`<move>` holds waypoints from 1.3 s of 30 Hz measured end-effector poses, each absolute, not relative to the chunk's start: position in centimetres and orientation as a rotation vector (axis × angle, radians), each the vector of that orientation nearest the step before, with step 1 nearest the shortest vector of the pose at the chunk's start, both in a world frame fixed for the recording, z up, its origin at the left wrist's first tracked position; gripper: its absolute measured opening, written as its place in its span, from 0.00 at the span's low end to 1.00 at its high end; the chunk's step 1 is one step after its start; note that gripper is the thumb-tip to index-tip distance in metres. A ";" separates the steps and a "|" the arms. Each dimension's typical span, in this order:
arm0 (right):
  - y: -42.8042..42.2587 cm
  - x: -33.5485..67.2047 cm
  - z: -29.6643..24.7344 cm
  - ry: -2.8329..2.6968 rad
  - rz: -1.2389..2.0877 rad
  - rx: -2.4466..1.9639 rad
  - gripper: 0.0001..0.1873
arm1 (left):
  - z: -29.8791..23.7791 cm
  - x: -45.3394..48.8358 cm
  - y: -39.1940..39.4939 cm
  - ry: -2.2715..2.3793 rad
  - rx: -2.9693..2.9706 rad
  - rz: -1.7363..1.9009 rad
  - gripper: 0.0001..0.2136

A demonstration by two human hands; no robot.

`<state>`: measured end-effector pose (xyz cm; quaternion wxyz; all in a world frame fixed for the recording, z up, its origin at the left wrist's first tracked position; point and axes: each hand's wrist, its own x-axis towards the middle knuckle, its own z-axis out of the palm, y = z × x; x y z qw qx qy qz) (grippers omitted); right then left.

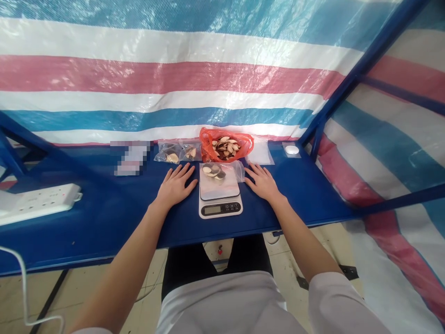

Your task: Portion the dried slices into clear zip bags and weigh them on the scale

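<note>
My left hand (pixel 176 184) lies flat on the blue table, fingers spread, just left of a white kitchen scale (pixel 220 208). My right hand (pixel 263 182) rests flat on the other side, fingers apart, its tips close to the edge of a clear plastic bag (pixel 238 170). That bag lies on the scale's platform with several dark and pale slices (pixel 214 171) in it. Behind the scale an open red plastic bag (pixel 205 147) holds many brown-edged slices (pixel 227 147). Neither hand holds anything. I cannot read the scale's display.
Two clear bags with slices (pixel 170 153) (pixel 190 152) lie left of the red bag. To its right are flat clear bags (pixel 260 153) and a small packet with a white disc (pixel 292 150). A white power strip (pixel 45 202) sits at far left. Striped sheeting (pixel 174 76) hangs behind.
</note>
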<state>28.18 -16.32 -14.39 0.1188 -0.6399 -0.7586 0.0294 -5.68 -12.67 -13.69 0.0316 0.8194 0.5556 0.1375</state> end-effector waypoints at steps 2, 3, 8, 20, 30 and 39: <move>-16.3 28.1 -14.3 -2.230 0.104 -1.898 0.29 | -13.6 -5.6 -12.8 1.719 2.527 0.405 0.28; -16.3 28.1 -14.2 -2.234 0.111 -1.911 0.29 | -13.6 -5.6 -12.8 1.723 2.532 0.394 0.29; -16.2 28.0 -14.0 -2.251 0.140 -1.940 0.30 | -13.4 -5.4 -12.8 1.745 2.535 0.347 0.28; -16.2 28.2 -14.1 -2.238 0.138 -1.931 0.30 | -13.8 -5.4 -12.7 1.737 2.548 0.365 0.29; -16.2 28.2 -14.2 -2.228 0.144 -1.924 0.30 | -13.6 -5.3 -12.8 1.738 2.529 0.373 0.29; -16.2 28.3 -14.2 -2.232 0.144 -1.916 0.30 | -13.7 -5.3 -12.8 1.745 2.517 0.393 0.27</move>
